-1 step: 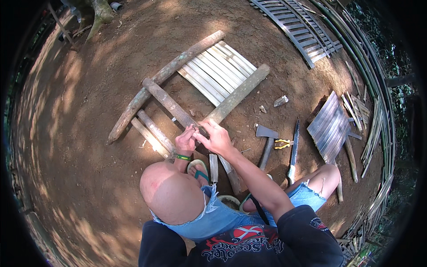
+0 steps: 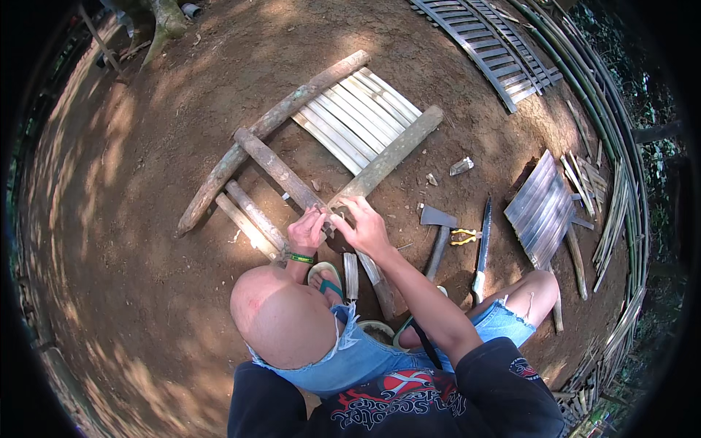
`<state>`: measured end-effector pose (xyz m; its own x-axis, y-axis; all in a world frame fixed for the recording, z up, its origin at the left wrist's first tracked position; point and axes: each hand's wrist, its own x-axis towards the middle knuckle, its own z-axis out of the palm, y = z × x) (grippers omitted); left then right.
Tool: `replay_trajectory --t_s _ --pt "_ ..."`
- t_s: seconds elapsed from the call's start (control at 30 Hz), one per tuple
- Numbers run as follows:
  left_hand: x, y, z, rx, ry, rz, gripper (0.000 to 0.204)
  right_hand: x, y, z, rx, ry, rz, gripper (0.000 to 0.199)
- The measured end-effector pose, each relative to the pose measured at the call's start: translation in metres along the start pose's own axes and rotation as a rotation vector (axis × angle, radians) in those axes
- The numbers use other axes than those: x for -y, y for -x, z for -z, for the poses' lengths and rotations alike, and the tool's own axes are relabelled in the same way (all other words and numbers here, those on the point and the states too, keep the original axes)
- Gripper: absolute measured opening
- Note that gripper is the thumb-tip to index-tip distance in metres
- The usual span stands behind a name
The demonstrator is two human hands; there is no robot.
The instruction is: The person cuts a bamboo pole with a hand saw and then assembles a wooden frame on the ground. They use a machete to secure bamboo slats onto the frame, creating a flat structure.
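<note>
Your left hand (image 2: 307, 232) and right hand (image 2: 366, 228) pinch a joint of the bamboo frame (image 2: 380, 162) on the dirt; slat panel (image 2: 355, 118) fitted, lower rungs bare. Hatchet (image 2: 438, 237) lies nearby.

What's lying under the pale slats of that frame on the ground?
Under the pale slats run two long poles: the left pole and the right pole. Brown dirt shows around them. Whatever fixes slats to poles is covered, so it cannot be told.
</note>
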<state>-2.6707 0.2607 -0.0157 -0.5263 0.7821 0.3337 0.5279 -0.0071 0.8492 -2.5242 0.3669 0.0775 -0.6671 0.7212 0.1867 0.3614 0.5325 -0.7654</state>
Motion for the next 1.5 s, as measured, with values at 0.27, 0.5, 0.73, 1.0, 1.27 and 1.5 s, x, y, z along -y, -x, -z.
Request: replay_trajectory --t_s 0.27,0.5,0.73,1.0,1.27,1.5 --pt "0.000 -0.001 -0.002 -0.025 0.032 0.047 0.015 -0.171 0.163 0.079 -0.151 0.642 -0.941 0.094" --pt "-0.003 0.000 -0.004 -0.016 -0.014 0.002 0.016 -0.211 0.157 0.100 0.089 0.660 -1.081 0.081" --pt "0.003 0.003 -0.006 -0.039 -0.058 -0.126 0.012 -0.204 0.143 0.137 0.126 0.517 -0.874 0.057" --pt "0.012 0.013 -0.001 -0.080 -0.105 -0.149 0.012 -0.071 0.114 0.124 0.303 -0.477 -0.923 0.030" --pt "0.010 0.007 -0.006 -0.056 -0.087 -0.121 0.011 0.015 0.076 0.092 0.416 -0.016 -0.545 0.044" --pt "0.002 0.003 -0.001 -0.037 -0.090 -0.025 0.016 0.048 0.038 0.083 0.381 -0.100 -0.451 0.047"
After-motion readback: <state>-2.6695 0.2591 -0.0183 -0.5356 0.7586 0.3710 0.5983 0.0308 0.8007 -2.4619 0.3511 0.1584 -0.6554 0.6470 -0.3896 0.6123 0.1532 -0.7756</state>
